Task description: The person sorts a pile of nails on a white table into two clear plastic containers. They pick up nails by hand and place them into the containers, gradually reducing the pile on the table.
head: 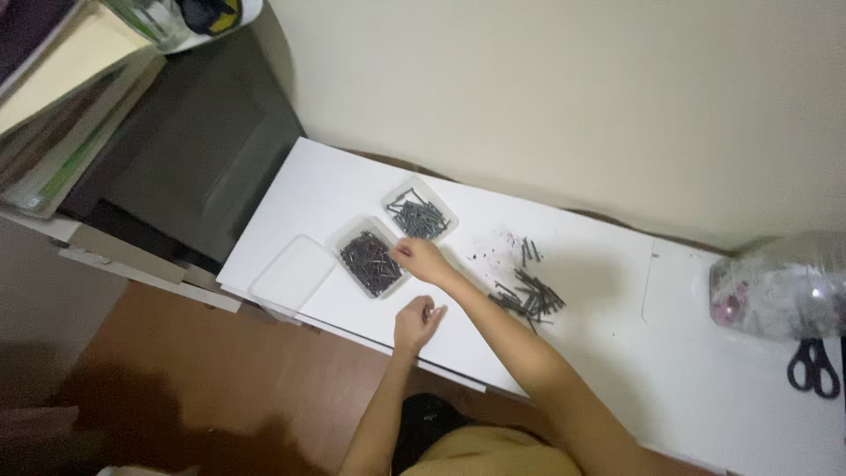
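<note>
White table (pixel 617 353) carries two clear trays of dark screws. The right hand (pixel 421 260), fingers pinched shut, reaches over the nearer tray (pixel 371 261); whether it grips a screw I cannot tell. The left hand (pixel 417 323) rests loosely curled near the table's edge. A careless sleeve could scatter the loose pile (pixel 529 295).

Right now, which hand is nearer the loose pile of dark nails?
Right hand, left of the pile, at the nearer tray. Left hand sits farther, at the table edge.
</note>
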